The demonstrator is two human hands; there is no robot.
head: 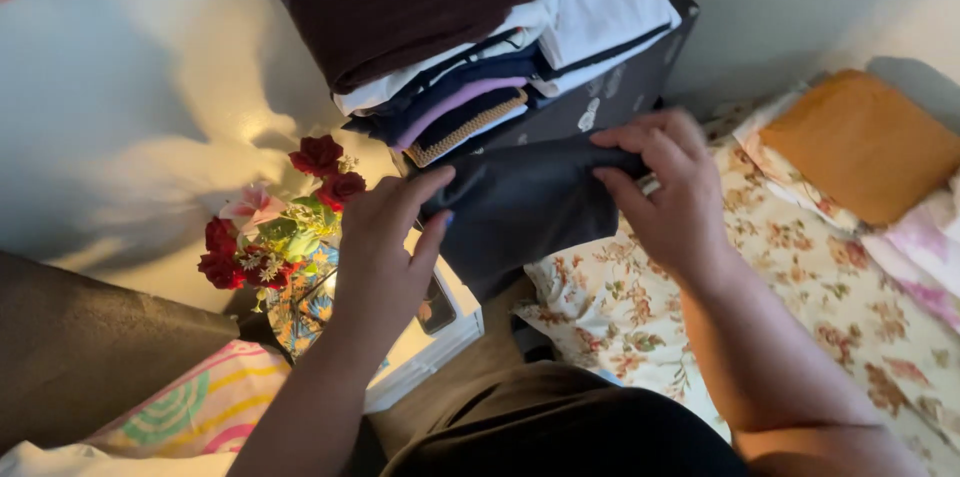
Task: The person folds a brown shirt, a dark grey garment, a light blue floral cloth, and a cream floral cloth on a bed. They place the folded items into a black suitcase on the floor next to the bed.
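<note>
Both hands hold one dark grey folded garment (525,202), just below a stack of folded clothes (480,27) that lies on a dark flat case (610,97). The left hand (385,247) presses on the left edge of the garment, with fingers spread and closed over the cloth. The right hand (665,192) pinches the upper right corner, fingers curled around the edge. The hands are apart, one at each end.

The garment looks soft and light; I think it will sag and unfold if it is taken only at one corner, so a hold at both ends is safer. It is not fragile.

Beside the left hand stands a bouquet of red and pink flowers (280,227). Under the right forearm lies a flowered bedsheet (800,277), with an orange cushion (860,142) further away.
</note>
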